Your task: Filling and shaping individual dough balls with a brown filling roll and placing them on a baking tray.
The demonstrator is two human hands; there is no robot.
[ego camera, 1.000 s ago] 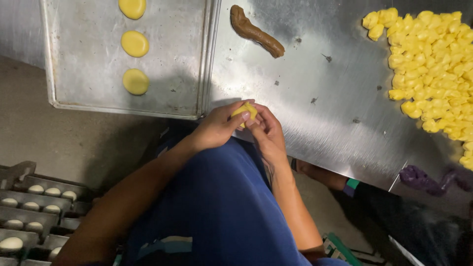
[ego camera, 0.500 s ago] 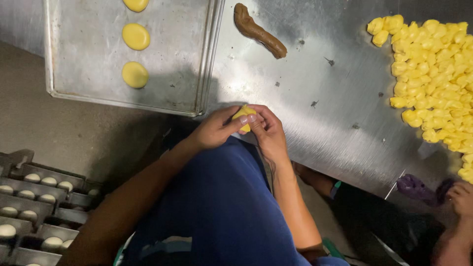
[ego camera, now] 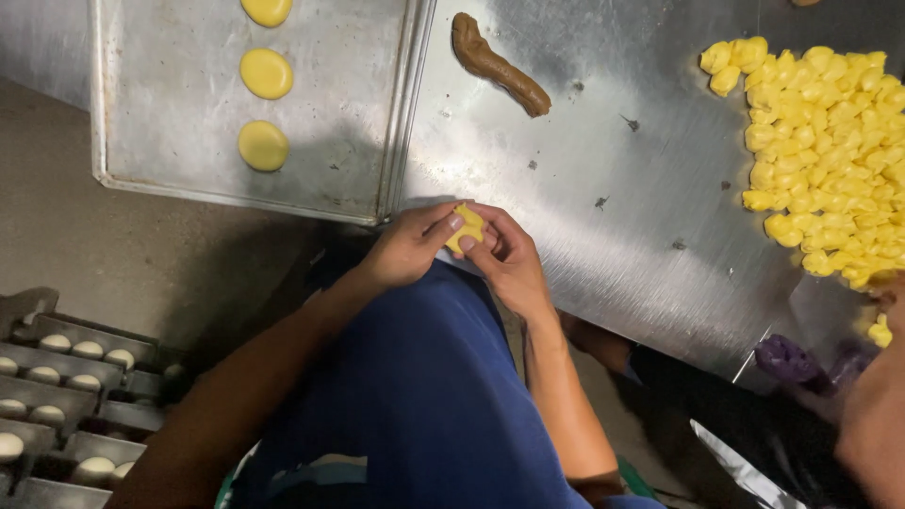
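Together our left hand and right hand pinch one yellow dough piece at the counter's near edge; we should press gently and evenly.

Small dough piece pinched between the two hands: bright yellow, plain
Three flattened round dough discs at 11 o'clock: smooth yellow, slightly paler at the rims
Rectangular metal baking tray: dull silver grey with darker smudges
Heap of small dough lumps at 2 o'clock: vivid yellow throughout
Curved roll of paste at 12 o'clock: mid brown
Steel tabletop: brushed grey, flecked with small dark specks
Garment over the lap at 6 o'clock: deep blue
Crumpled lump at 4 o'clock: purple
Rows of oval pieces in dark moulds at 8 o'clock: off-white on grey
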